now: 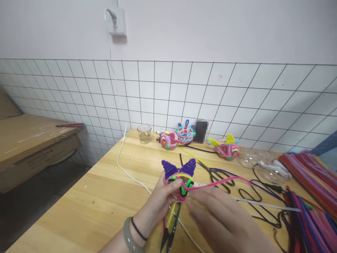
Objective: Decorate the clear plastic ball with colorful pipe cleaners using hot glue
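Note:
My left hand (168, 191) grips a round ornament (181, 180) covered in fuzzy pipe cleaners, its thumb pressed on the front. Two purple ears stand up from it, with yellow, green, black and pink strips below. A loose pink pipe cleaner (223, 181) runs from its front out to the right. My right hand (221, 214) is close against the ornament's right side, just below that strand. Motion blurs its fingers, so their grip cannot be made out. Below the ornament lies a two-pronged tool (171, 226) with dark pointed tips and yellow and green arms.
Black scissors (219, 177) lie behind my right hand. Finished-looking ornaments (169, 140), a glass cup (144, 134) and clear plastic balls (273, 172) stand along the wall. Bundles of coloured pipe cleaners (313, 179) lie at right, beside a black cord (259, 211). A white cable (131, 177) crosses the table.

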The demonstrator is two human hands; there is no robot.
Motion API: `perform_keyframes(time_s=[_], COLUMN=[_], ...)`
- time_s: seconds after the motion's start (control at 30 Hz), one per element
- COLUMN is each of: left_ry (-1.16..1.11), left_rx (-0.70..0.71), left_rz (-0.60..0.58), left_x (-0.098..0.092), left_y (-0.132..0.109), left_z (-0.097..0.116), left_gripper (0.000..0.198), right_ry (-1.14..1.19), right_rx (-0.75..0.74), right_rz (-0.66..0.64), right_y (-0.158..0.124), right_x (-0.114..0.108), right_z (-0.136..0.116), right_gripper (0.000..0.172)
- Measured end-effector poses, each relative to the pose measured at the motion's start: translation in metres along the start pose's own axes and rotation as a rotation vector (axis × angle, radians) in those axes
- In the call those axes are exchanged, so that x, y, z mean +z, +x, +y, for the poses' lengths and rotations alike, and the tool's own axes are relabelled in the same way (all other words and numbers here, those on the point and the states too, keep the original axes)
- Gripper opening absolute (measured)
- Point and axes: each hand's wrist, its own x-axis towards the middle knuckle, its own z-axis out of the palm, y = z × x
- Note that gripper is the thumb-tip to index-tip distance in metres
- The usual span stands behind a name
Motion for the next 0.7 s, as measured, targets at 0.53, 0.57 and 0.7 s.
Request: perform_keyframes(time_s=[0.53,0.57,0.7], left_ry=[-0.063,-0.056,-0.045], left_rx=[-0.038,-0.042,-0.064], left_rz=[0.083,0.085,0.077], left_x=[-0.002,-0.001,0.0], left_y=[0.002,0.001,0.001], left_z=[0.001,0.001,0.002], left_gripper=[0.025,0.025,0.028], right_ry=[1.066,1.071,1.045], right_rx=[0.976,0.956,0.903], right_rz=[-0.031,-0.011,0.03], right_y=[-0.002,-0.001,0.003], right_x=[0.033,0.031,0.027], right_z=[0.025,0.025,0.023], right_gripper=[0.035,0.034,0.033])
